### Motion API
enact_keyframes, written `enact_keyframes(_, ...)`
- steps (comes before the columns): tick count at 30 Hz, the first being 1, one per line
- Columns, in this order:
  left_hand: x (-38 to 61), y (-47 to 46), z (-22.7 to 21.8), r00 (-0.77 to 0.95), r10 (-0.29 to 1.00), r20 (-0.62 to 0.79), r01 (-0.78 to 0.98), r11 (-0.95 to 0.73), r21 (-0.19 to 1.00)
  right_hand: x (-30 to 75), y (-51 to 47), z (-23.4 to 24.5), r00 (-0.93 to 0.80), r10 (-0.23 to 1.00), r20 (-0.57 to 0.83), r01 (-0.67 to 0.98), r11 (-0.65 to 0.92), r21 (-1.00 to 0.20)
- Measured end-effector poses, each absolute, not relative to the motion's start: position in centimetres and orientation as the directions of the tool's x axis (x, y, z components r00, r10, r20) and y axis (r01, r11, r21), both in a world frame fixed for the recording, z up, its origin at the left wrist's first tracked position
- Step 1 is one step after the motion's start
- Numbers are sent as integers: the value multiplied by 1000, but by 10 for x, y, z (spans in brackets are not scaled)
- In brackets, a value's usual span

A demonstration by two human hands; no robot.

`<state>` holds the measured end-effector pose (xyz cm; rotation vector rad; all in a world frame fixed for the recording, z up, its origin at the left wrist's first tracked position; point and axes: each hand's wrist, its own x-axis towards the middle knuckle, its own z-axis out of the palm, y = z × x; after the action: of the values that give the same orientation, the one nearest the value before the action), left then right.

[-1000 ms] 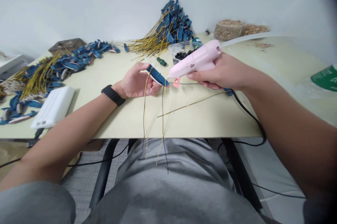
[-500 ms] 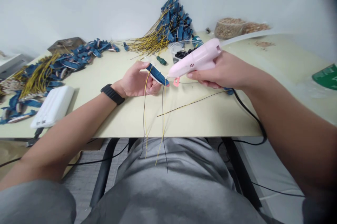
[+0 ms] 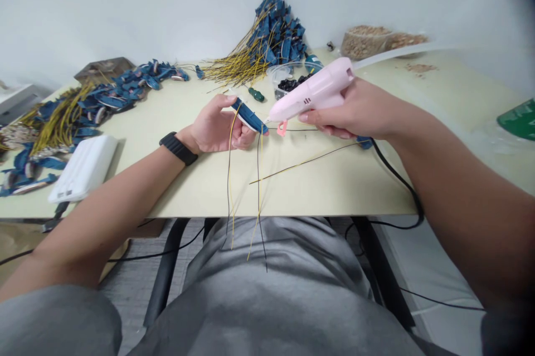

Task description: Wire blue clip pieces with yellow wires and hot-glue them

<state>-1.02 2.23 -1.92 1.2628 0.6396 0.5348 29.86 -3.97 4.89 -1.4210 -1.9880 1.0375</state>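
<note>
Between the thumb and curled fingers of my left hand [image 3: 217, 128] is a long blue plastic part [image 3: 249, 116] with a pale underside. Yellow and black wires [image 3: 259, 178] hang from it past the table edge. My right hand [image 3: 355, 111] is wrapped round a pink glue gun [image 3: 311, 91], whose nozzle is at the part's right end; I cannot tell if it touches. A clear glue stick [image 3: 401, 54] sticks out of the gun's back. Under my right hand lies another blue part [image 3: 363, 142], mostly hidden, with wires running left.
Piles of blue parts [image 3: 278, 33] with yellow wires stand at the back and left. A tub of black pieces [image 3: 288, 84] and a green-handled screwdriver [image 3: 256, 94] lie beyond my hands. A white power bank [image 3: 86, 169] is at left. The gun's black cord [image 3: 401, 183] drops over the front edge.
The glue gun has shifted very slightly right and up, its nozzle still at the blue part's right end. The left hand and the part are almost unmoved.
</note>
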Motion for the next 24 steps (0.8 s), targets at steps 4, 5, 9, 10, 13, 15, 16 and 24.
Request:
enact_keyframes(4,-11,22,-21,726,675,-133,-40,234,972,297,-41,51,-314,948,-51,599,156,-786)
enact_keyframes(5,-11,23,-21,732,671,-121,-50,230,972,297,-42,51,-309,949,-59,608,150,-780)
enact_keyframes(9,-11,24,-22,751,654,-94,-70,219,973,299,-46,53,-325,943,-75,622,153,-768)
enact_keyframes(10,-11,24,-22,752,652,-95,-67,219,973,300,-47,53,-331,940,-76,623,158,-766)
enact_keyframes(13,-10,23,-20,746,658,-104,-56,217,975,303,-49,53,-344,936,-70,625,173,-761)
enact_keyframes(15,-10,22,-20,741,664,-103,-52,209,976,303,-47,52,-342,937,-71,630,173,-757)
enact_keyframes(16,-10,22,-20,741,664,-100,-51,204,978,302,-46,52,-337,939,-71,631,169,-757)
enact_keyframes(24,-11,23,-19,751,653,-99,-33,187,982,300,-39,49,-299,951,-74,626,137,-768)
